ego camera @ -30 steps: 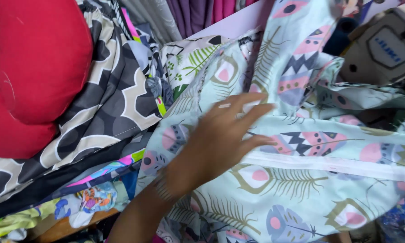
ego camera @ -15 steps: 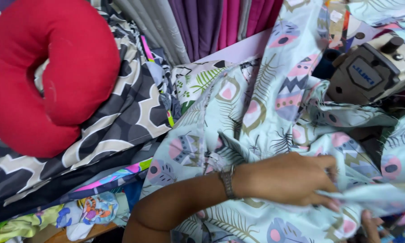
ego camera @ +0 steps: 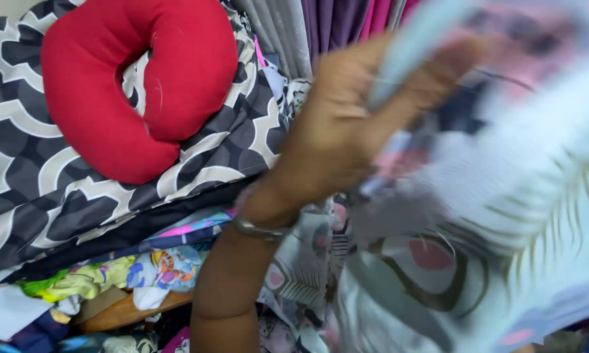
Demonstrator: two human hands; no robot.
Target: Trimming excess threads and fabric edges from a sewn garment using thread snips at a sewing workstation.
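At 10 o'clock in the view lay a red U-shaped cushion (ego camera: 121,85), its open side turned toward 12 o'clock, resting on a black, grey and white patterned cloth (ego camera: 39,196) that sloped down toward 8 o'clock. Under that cloth, at 7 o'clock, we saw a pile of bright printed fabrics (ego camera: 118,278) in green, yellow, blue and pink, stacked one on another, with a brown edge showing just beneath them. At 12 o'clock hung folded lengths of grey, purple and pink cloth (ego camera: 337,23), upright and side by side.

Our left hand (ego camera: 353,124) rose from 6 o'clock toward 1 o'clock, the forearm upright and a metal bracelet (ego camera: 258,225) around the wrist. The hand was clenched on the pale blue feather-print fabric (ego camera: 504,216), the fingers closed over a fold of it near 1 o'clock. That fabric filled the whole right half of the view, from 1 o'clock down to 5 o'clock, lifted close to the camera and blurred, so we could not tell how it was folded. 1 feather shape and 1 pink oval showed clearly on it at 4 o'clock. More of the same print hung beside the forearm at 6 o'clock.

Our right hand was out of sight.
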